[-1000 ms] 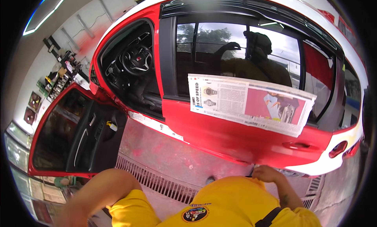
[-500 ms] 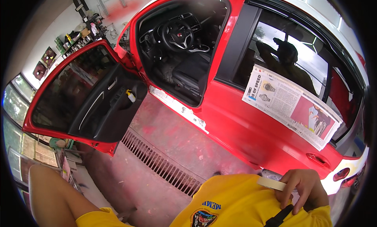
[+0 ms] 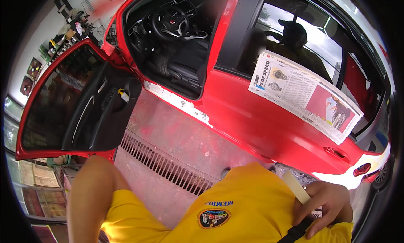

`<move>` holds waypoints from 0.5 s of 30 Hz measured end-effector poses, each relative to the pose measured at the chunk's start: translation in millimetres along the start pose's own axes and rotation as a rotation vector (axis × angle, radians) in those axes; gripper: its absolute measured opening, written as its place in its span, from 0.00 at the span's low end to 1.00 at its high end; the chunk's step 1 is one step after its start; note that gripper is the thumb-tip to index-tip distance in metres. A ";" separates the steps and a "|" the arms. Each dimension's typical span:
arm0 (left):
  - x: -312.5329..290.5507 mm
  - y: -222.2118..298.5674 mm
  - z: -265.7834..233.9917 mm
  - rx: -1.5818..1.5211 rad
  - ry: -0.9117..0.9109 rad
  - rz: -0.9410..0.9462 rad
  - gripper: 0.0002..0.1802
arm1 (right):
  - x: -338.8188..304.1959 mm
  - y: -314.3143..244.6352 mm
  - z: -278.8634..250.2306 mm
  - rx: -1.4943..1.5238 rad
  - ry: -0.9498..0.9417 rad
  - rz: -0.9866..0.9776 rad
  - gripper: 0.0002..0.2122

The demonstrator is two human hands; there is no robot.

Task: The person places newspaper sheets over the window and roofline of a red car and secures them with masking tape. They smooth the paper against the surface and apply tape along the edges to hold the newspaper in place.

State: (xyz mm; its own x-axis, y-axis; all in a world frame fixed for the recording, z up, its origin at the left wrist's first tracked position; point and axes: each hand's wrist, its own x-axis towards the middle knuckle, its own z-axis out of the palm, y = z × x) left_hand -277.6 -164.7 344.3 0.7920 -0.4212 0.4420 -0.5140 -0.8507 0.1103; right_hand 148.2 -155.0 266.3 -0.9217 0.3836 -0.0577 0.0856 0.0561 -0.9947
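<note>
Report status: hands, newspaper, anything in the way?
Left hand out of view; right hand holding pale tape roll. Newspaper across red rear door and window. Front door open at left, apart from newspaper.

On red rear door: newspaper sheet with pictures, lying across lower edge of window and upper door panel, slanting down toward the right. Below it, glossy red finish. On gray floor: pinkish-red splotches; slotted drain grate set in, running diagonally. On inner side of open front door: white bottle with yellow top.
</note>
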 end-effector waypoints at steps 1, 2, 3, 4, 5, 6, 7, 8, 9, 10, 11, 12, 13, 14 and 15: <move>-3.2 -3.6 4.8 -0.080 0.052 0.055 0.16 | 3.4 -8.7 2.2 -0.070 -0.055 0.103 0.17; -6.8 -7.2 6.8 -0.162 0.102 0.132 0.17 | 9.7 -27.1 7.7 -0.148 -0.093 0.213 0.22; -6.6 -14.3 12.5 -0.242 0.141 0.190 0.17 | 15.8 -32.3 4.9 -0.228 -0.136 0.311 0.26; -5.1 -22.3 19.9 -0.326 0.186 0.237 0.17 | 22.6 -30.5 3.3 -0.254 -0.141 0.253 0.21; -3.6 -31.1 24.4 -0.408 0.235 0.310 0.17 | 20.1 -28.4 5.8 -0.303 -0.086 0.133 0.17; -1.3 -42.3 31.5 -0.508 0.281 0.368 0.17 | 18.3 -16.0 8.2 -0.354 -0.032 0.015 0.12; 2.2 -50.3 39.0 -0.586 0.330 0.415 0.18 | 16.1 -6.6 7.5 -0.414 -0.001 -0.101 0.08; 7.4 -60.3 48.3 -0.693 0.366 0.416 0.18 | 12.4 0.0 8.9 -0.440 0.024 -0.113 0.05; 13.3 -73.2 56.8 -0.745 0.392 0.454 0.19 | 9.0 6.4 8.0 -0.458 0.051 -0.087 0.05; 20.6 -85.3 70.7 -0.776 0.426 0.499 0.20 | 3.8 11.3 4.7 -0.491 0.062 -0.049 0.05; 29.0 -96.6 81.0 -0.817 0.461 0.548 0.21 | -4.6 13.0 4.1 -0.518 0.078 -0.008 0.06; 32.5 -112.7 86.3 -0.844 0.408 0.631 0.22 | -7.5 19.3 7.0 -0.575 0.159 -0.041 0.10; 37.2 -119.9 91.7 -0.883 0.445 0.675 0.21 | -19.2 23.2 6.2 -0.392 0.137 0.016 0.10; 40.2 -125.7 95.3 -0.928 0.472 0.702 0.20 | -31.0 29.9 1.6 -0.204 0.117 0.053 0.10; 42.6 -123.0 92.9 -0.985 0.508 0.700 0.19 | -39.2 37.4 0.1 0.008 0.086 0.073 0.10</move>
State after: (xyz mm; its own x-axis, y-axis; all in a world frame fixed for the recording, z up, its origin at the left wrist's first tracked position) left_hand -150.1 -107.2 266.8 0.1605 -0.3288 0.9307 -0.9582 0.1745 0.2269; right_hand 187.5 -168.1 231.4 -0.8774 0.4637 -0.1230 0.1480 0.0177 -0.9888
